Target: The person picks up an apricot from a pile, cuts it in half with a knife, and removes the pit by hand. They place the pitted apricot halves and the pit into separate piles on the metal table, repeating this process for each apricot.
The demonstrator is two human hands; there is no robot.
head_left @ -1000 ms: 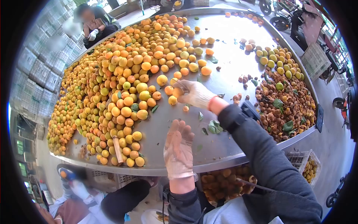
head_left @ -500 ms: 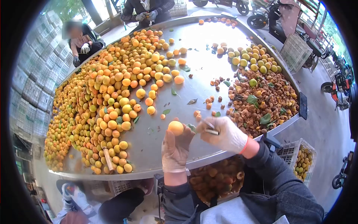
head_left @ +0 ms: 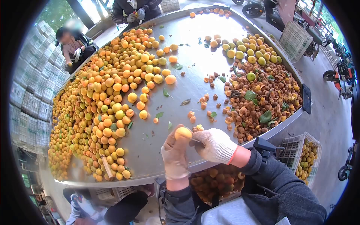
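Observation:
My left hand (head_left: 175, 155), in a whitish glove stained brown at the fingers, grips a yellow-orange apricot (head_left: 183, 133). Close against it on the right, my gloved right hand (head_left: 217, 146) is closed round a small metal knife (head_left: 196, 140). The thin blade reaches the lower side of the apricot; most of the handle is hidden in the fist. Small yellow-brown fruit pieces (head_left: 197, 128) show just beyond my right fingers. Both hands are over the front edge of the metal table (head_left: 150, 165).
Whole apricots (head_left: 108, 97) heap on the left, with a wooden-handled tool (head_left: 106, 167) among them. Brown pits and scraps (head_left: 258, 101) pile up at right, below greenish apricots (head_left: 258, 52). A crate of fruit (head_left: 305, 161) stands beside the table. Other people work at the far side and lower left.
My right hand has moved left and down, bringing the knife against the apricot. My left hand has turned and closed more tightly round the fruit. The camera view has shifted slightly.

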